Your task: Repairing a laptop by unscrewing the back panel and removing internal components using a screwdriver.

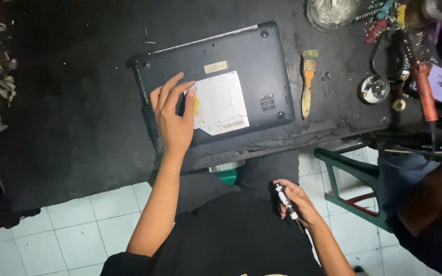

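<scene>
Currently the left hand lies flat, fingers spread, on the underside of a dark laptop turned bottom-up on the black workbench; its fingertips touch the edge of a white metal drive set in the base. Well below and to the right, off the bench over the lap, the right hand is clamped around a small screwdriver. A paintbrush lies just right of the laptop.
</scene>
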